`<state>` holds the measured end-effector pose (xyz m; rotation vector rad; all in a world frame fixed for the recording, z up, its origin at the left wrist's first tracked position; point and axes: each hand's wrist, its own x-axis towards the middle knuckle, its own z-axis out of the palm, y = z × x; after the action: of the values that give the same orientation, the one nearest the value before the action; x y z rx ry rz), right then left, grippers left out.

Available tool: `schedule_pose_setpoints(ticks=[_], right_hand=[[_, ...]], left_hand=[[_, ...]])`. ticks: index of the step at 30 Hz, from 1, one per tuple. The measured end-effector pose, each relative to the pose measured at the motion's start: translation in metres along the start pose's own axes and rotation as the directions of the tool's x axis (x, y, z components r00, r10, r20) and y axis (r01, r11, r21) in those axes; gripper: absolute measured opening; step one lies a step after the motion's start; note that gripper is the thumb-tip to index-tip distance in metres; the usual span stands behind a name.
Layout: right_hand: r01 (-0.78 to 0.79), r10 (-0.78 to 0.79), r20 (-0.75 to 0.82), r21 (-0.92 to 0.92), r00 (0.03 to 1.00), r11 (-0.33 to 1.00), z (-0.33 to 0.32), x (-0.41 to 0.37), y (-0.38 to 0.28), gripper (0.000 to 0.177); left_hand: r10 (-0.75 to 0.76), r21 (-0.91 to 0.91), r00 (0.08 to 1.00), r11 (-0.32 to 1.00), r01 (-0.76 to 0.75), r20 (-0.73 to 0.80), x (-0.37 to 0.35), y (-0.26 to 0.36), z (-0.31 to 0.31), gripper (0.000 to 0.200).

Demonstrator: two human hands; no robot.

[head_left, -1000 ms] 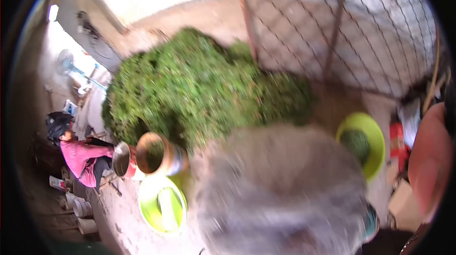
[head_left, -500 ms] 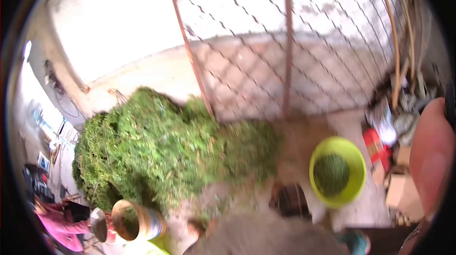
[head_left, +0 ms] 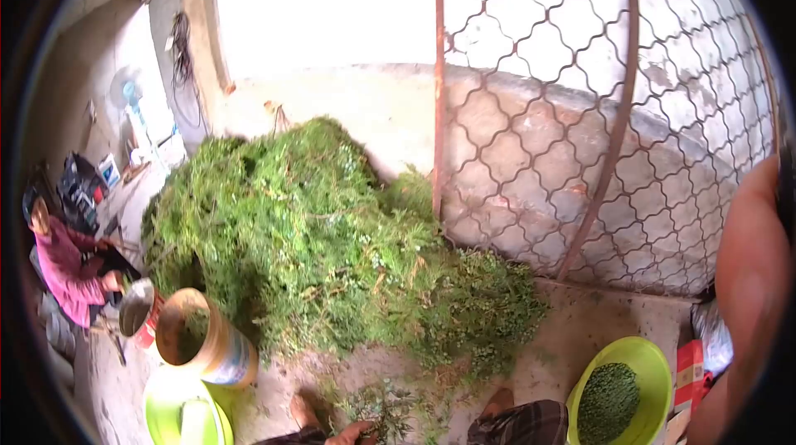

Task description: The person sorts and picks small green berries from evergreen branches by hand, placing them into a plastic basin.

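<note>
My left hand (head_left: 352,432) is low at the bottom edge, between my bare feet, its fingers closed on a green leafy sprig (head_left: 385,412). Part of the hand is cut off by the frame. A large heap of cut evergreen branches (head_left: 307,238) lies in front of me. Along the right edge rises my bare right arm (head_left: 750,262), close to the camera; its hand is outside the view. Below that arm stands a lime-green basin (head_left: 661,391) holding many small green berries or pieces (head_left: 609,403).
At the left, a person in a pink top (head_left: 70,275) sits by a metal bucket (head_left: 137,308). Nearer are a tall tan bucket (head_left: 224,354) and another lime basin (head_left: 153,416). A metal lattice (head_left: 543,97) leans on the wall; a fan (head_left: 128,92) stands far left.
The view has swung left and steadied, so the heap and lattice sit farther right. My left hand with the sprig now shows at the bottom. More of my right arm is visible.
</note>
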<state>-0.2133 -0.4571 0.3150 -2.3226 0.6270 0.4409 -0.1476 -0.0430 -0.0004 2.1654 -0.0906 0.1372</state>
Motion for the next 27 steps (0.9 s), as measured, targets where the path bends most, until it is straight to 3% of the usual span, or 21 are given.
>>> schedule_pose_setpoints(ticks=[2,4,5,6,7,8,9,11,15,17,19,21,22,23,25,26,27], right_hand=[[-0.027,0.028,0.036,-0.019,0.999,0.999,0.010,0.003,-0.014,0.031],[-0.067,0.067,0.100,-0.005,0.993,0.998,0.008,0.015,-0.017,0.031],[-0.098,0.097,0.117,0.004,0.988,0.995,0.012,0.017,-0.025,0.030],[-0.127,0.125,0.137,0.009,0.983,0.992,0.019,0.021,-0.029,0.030],[-0.154,0.145,0.175,0.041,0.974,0.987,0.022,0.024,-0.033,0.030],[-0.189,0.169,0.209,0.080,0.963,0.979,0.021,0.025,-0.037,0.030],[-0.215,0.182,0.240,0.118,0.954,0.970,0.024,0.027,-0.039,0.029],[-0.279,0.209,0.305,0.206,0.929,0.938,0.035,0.030,-0.045,0.029],[-0.448,0.267,0.444,0.372,0.855,0.813,0.055,0.029,-0.058,0.029],[-0.498,0.289,0.467,0.423,0.836,0.757,0.064,0.023,-0.055,0.028],[-0.537,0.316,0.477,0.452,0.820,0.712,0.066,0.019,-0.047,0.028],[-0.572,0.360,0.474,0.451,0.804,0.685,0.064,0.011,-0.027,0.028],[-0.536,0.321,0.474,0.442,0.820,0.719,0.062,0.000,0.000,0.016],[-0.536,0.323,0.470,0.444,0.822,0.718,0.055,-0.021,0.025,0.016],[-0.391,0.302,0.369,0.195,0.879,0.899,0.048,-0.068,0.076,0.011],[-0.251,0.208,0.364,0.076,0.908,0.965,0.042,-0.097,0.105,0.012],[-0.218,0.200,0.360,0.010,0.911,0.976,0.068,-0.094,0.130,0.013]], left_hand=[[-0.010,-0.082,1.000,0.997,0.012,0.023,0.025,0.012,-0.012,0.023],[-0.120,-0.002,0.992,0.993,0.120,0.027,0.022,0.012,-0.016,0.019],[-0.319,-0.191,0.943,0.924,0.331,0.089,0.020,-0.002,-0.012,0.019],[-0.145,-0.078,0.988,0.986,0.149,0.061,0.022,-0.009,-0.008,0.026],[0.004,-0.055,0.995,0.998,-0.010,-0.095,0.021,-0.014,0.000,0.022],[-0.185,-0.179,0.981,0.968,0.174,-0.048,0.021,0.010,-0.006,0.020],[-0.204,-0.183,0.977,0.964,0.190,-0.057,0.021,0.012,-0.004,0.019],[0.061,-0.042,0.993,0.997,-0.065,-0.105,0.025,-0.012,-0.001,0.019],[-0.113,-0.118,0.993,0.987,0.109,-0.023,0.018,0.001,-0.005,0.018],[-0.134,-0.409,0.991,0.905,0.115,-0.019,0.017,-0.004,0.001,0.024],[-0.210,-0.492,0.977,0.849,0.192,0.018,0.020,0.006,-0.001,0.028],[-0.328,-0.691,0.944,0.673,0.265,0.043,0.025,0.018,-0.002,0.030],[-0.305,-0.667,0.948,0.687,0.288,0.095,0.025,0.012,-0.006,0.033],[-0.303,-0.670,0.948,0.685,0.287,0.097,0.023,0.009,-0.008,0.033],[-0.277,-0.651,0.955,0.708,0.275,0.103,0.025,0.003,-0.009,0.032],[-0.274,-0.657,0.956,0.702,0.275,0.107,0.024,0.004,-0.009,0.030],[-0.272,-0.661,0.957,0.701,0.268,0.100,0.025,0.002,-0.008,0.030]])
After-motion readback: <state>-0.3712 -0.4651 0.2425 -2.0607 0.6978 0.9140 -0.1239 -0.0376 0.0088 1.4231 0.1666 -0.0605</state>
